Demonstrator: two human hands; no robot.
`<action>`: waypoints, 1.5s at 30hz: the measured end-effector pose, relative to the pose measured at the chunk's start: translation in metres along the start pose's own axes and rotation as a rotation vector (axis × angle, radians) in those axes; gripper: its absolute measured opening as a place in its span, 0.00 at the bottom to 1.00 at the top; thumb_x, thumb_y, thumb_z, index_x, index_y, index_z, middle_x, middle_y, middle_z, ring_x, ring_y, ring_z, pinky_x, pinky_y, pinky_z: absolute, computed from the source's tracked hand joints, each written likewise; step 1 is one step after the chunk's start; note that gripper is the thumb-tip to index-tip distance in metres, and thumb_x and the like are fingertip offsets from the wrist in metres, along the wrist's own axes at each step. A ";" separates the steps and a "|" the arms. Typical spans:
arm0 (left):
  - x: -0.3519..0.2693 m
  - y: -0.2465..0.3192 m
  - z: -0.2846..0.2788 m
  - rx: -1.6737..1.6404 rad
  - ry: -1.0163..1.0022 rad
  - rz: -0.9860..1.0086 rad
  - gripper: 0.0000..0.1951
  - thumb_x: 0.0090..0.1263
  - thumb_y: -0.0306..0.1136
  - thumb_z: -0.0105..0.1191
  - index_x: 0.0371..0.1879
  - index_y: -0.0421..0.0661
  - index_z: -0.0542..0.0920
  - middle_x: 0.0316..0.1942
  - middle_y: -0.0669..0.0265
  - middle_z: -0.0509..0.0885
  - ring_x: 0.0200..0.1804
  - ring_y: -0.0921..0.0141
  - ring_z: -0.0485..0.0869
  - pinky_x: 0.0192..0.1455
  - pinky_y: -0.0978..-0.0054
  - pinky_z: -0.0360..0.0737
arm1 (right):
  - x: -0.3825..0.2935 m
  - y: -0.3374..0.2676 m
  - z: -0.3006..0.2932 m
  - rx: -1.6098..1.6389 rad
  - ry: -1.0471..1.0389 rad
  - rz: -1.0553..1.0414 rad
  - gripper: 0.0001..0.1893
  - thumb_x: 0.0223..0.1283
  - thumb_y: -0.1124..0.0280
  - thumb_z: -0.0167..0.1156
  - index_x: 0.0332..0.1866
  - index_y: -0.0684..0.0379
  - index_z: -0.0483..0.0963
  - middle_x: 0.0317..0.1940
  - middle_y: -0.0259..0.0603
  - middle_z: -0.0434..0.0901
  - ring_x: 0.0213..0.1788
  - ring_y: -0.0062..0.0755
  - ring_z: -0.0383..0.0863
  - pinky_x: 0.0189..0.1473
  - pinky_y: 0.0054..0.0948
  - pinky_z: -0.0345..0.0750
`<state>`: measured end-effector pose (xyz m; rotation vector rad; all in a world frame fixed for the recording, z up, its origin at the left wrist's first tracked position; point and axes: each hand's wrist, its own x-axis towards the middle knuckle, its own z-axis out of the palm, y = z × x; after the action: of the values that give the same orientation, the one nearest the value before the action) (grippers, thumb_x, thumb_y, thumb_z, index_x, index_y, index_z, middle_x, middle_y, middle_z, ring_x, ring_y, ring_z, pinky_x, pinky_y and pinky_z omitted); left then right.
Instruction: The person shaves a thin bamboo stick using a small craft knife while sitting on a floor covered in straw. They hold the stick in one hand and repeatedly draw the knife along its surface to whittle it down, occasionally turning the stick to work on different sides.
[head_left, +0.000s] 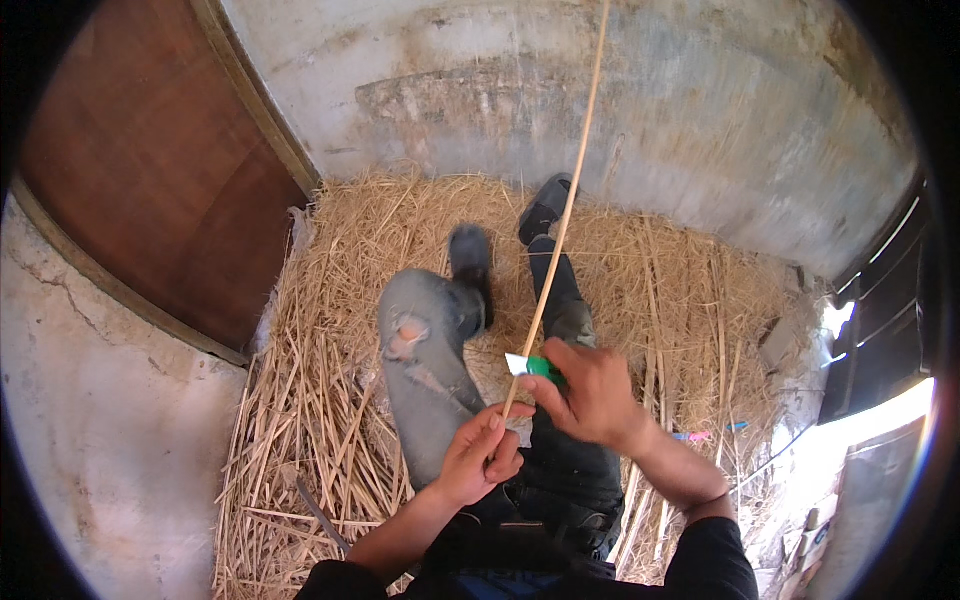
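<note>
My left hand grips the lower end of a long, thin, pale strip, which looks like split bamboo. From there the strip runs up between my legs and past the top of the view. Just above that grip, my right hand is closed on a green-handled utility knife. The knife's pale blade points left and lies at the strip, though whether it cuts in cannot be told.
Straw-like shavings cover the floor around my shoes. Many pale strips lie heaped at left, beside a dark curved blade-like object. A stained wall stands ahead, a brown door panel at upper left. Small pink and blue objects lie at right.
</note>
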<state>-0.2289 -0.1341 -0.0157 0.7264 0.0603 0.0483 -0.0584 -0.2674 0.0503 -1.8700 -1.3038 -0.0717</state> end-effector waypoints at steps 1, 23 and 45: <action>0.003 0.001 0.000 -0.032 -0.014 -0.012 0.23 0.90 0.45 0.38 0.71 0.39 0.71 0.16 0.74 0.62 0.16 0.82 0.55 0.23 0.81 0.58 | 0.003 0.010 -0.002 -0.118 0.008 0.047 0.17 0.73 0.55 0.63 0.38 0.60 0.74 0.20 0.50 0.76 0.25 0.58 0.81 0.27 0.45 0.72; 0.015 0.003 -0.009 -0.073 -0.203 -0.073 0.22 0.91 0.45 0.36 0.67 0.42 0.74 0.15 0.75 0.58 0.14 0.82 0.52 0.19 0.81 0.54 | 0.030 0.010 -0.062 0.246 0.205 0.351 0.21 0.81 0.56 0.57 0.33 0.62 0.78 0.16 0.36 0.71 0.21 0.19 0.70 0.25 0.26 0.68; 0.016 0.009 -0.020 -0.066 -0.006 -0.152 0.22 0.89 0.44 0.41 0.61 0.36 0.77 0.15 0.78 0.58 0.14 0.83 0.52 0.18 0.83 0.52 | -0.004 0.030 0.006 -0.032 -0.114 0.138 0.15 0.74 0.59 0.66 0.35 0.59 0.79 0.19 0.50 0.77 0.21 0.47 0.79 0.26 0.43 0.75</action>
<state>-0.2149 -0.1135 -0.0254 0.6540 0.1069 -0.0964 -0.0386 -0.2694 0.0265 -2.0114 -1.2522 0.0876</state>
